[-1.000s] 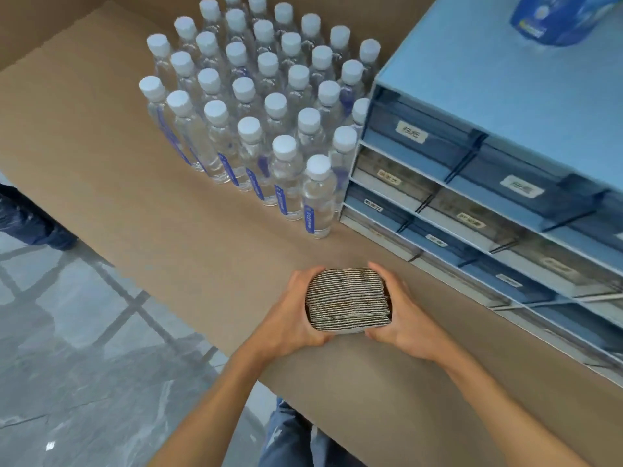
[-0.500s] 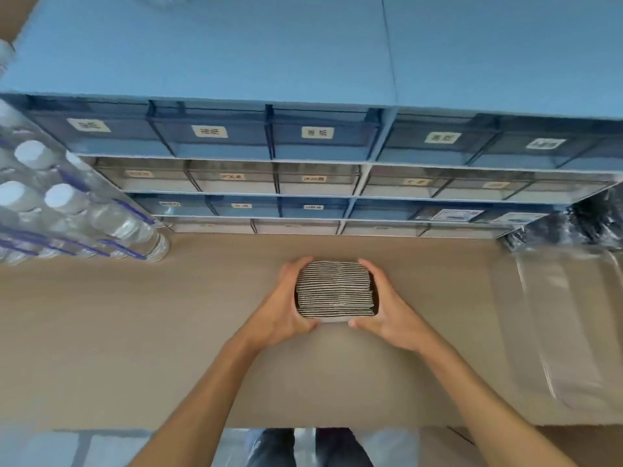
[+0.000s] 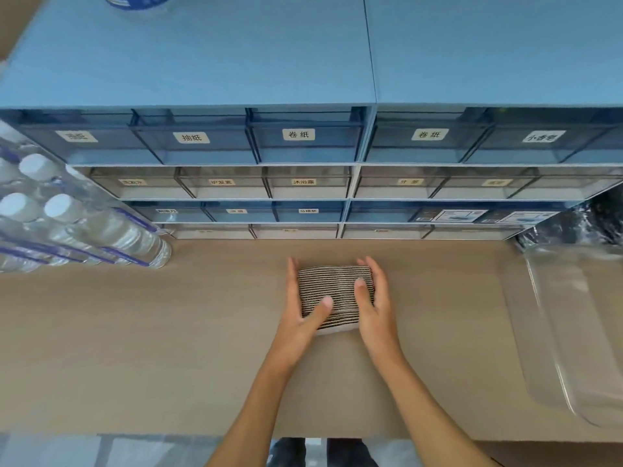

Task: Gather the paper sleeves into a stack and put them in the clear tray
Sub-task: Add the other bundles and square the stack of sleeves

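Note:
A thick stack of ribbed brown paper sleeves (image 3: pixel 337 291) stands on its edge on the tan table (image 3: pixel 135 348), near the middle. My left hand (image 3: pixel 300 315) presses its left side with the thumb laid across the top. My right hand (image 3: pixel 374 305) clasps the right side, thumb also on top. The clear tray (image 3: pixel 569 335) lies on the table at the far right, well apart from the stack, and looks empty.
A blue cabinet of small labelled drawers (image 3: pixel 303 170) rises just behind the stack. Several water bottles with white caps (image 3: pixel 67 224) crowd the left. A dark crinkled bag (image 3: pixel 580 224) sits behind the tray. The table's near edge runs along the bottom.
The view swung from the bottles to the drawers and tray. Both hands kept hold of the stack; the thumbs have slid over its top.

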